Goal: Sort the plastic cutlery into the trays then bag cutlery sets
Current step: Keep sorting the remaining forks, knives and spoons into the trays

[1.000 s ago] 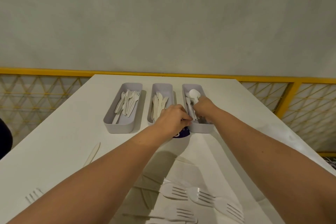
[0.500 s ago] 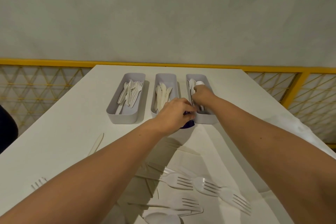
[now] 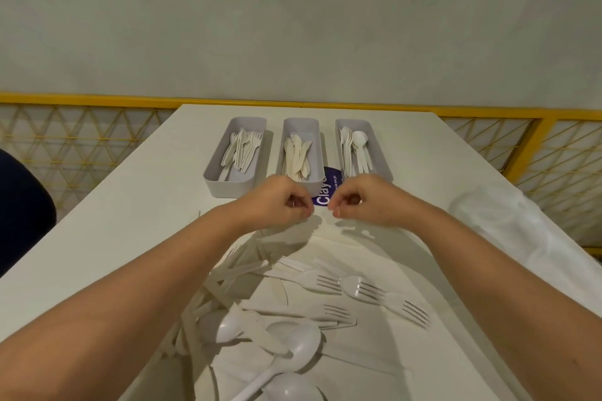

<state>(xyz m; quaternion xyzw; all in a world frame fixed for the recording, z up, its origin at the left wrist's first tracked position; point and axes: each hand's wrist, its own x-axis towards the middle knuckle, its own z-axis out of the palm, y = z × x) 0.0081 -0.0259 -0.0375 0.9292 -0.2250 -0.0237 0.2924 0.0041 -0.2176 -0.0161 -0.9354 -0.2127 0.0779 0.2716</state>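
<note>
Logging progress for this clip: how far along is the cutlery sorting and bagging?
Done: fork tray, knife tray and spoon tray each hold sorted pieces. In hand: left hand and right hand seem to pinch a purple-labelled bag. Left: loose forks and loose spoons lie on the near table; no filled bag shows.

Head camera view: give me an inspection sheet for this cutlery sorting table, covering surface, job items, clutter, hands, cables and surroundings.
Surface: white table.
Job's things: three grey trays in a row at the far end; left tray holds forks, middle tray knives, right tray spoons. Loose forks and loose spoons lie unsorted near the person. Clear bags are heaped at the right.
Clutter: purple label between the middle and right trays.
Hands: left hand and right hand are side by side before the trays, fingers curled; whether they pinch anything cannot be told.
Cables: nothing seen.
Surroundings: grey wall, yellow railing, dark blue object at the left edge.
</note>
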